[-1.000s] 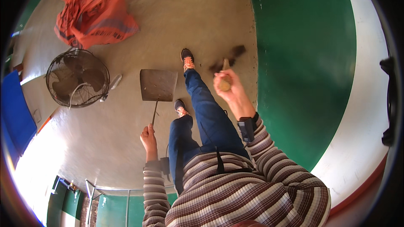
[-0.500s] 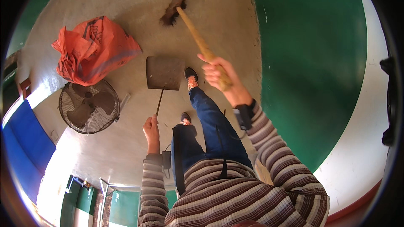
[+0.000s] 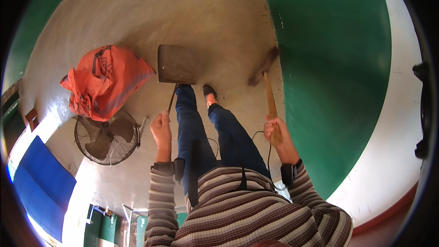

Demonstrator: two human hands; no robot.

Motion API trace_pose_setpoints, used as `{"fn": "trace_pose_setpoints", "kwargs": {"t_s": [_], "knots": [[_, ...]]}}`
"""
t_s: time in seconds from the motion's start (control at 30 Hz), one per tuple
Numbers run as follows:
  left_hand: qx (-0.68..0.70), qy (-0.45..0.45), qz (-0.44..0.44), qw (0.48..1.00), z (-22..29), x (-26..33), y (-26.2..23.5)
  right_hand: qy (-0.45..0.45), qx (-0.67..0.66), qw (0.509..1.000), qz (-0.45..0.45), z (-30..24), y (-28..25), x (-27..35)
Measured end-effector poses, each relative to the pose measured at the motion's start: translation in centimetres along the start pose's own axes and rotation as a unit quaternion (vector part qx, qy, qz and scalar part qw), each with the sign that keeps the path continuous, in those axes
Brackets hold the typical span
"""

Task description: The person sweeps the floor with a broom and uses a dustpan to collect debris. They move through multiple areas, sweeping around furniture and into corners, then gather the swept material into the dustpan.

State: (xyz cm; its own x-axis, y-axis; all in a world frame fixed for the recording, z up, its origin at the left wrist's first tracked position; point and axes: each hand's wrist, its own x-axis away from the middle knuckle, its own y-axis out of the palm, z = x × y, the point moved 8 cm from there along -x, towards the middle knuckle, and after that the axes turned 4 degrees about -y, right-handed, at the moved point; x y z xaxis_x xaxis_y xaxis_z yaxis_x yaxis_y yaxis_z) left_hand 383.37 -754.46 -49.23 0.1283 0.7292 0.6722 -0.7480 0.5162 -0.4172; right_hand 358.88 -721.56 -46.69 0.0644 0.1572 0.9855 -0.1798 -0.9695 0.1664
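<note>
My left hand (image 3: 161, 128) is closed around the thin dark handle of a dustpan (image 3: 177, 65), whose wide, dark brown pan lies ahead of my left leg. A few pale specks show on the pan. In my right hand (image 3: 280, 137) is the wooden handle of a broom (image 3: 270, 92), gripped near its top end. The broom's dark bristle head (image 3: 265, 67), smeared by motion, is at the floor close to the foot of the green wall. Broom and dustpan are apart.
Left of the dustpan sits a bulging orange sack (image 3: 107, 82), partly over a round black fan (image 3: 107, 137). The green wall (image 3: 334, 64) rises along the right. My shoe (image 3: 209, 92) stands on the floor (image 3: 219, 27). Blue panels (image 3: 43, 183) are at far left.
The broom has swung from far ahead to the right, beside the wall, as my right hand came lower. My left leg has stepped forward, its foot now hidden near the dustpan.
</note>
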Motion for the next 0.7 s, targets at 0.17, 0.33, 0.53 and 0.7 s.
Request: {"fn": "trace_pose_setpoints", "kwargs": {"t_s": [0.17,0.33,0.53,0.7], "knots": [[-0.011,0.045,-0.039,0.998,5.2,-4.3,1.2,-0.405,0.309,0.854,-0.109,-5.9,7.9,-4.4],[-0.045,0.054,-0.073,0.995,8.7,-8.1,0.7,-0.105,-0.030,0.986,-0.127,-2.2,19.2,-11.9],[-0.075,0.058,-0.078,0.992,11.2,-12.4,-0.6,-0.052,0.192,0.976,-0.085,5.2,32.8,-13.7],[-0.110,0.061,-0.062,0.990,13.6,-15.3,-1.7,-0.011,0.317,0.941,-0.117,9.2,39.7,-10.5]]}}
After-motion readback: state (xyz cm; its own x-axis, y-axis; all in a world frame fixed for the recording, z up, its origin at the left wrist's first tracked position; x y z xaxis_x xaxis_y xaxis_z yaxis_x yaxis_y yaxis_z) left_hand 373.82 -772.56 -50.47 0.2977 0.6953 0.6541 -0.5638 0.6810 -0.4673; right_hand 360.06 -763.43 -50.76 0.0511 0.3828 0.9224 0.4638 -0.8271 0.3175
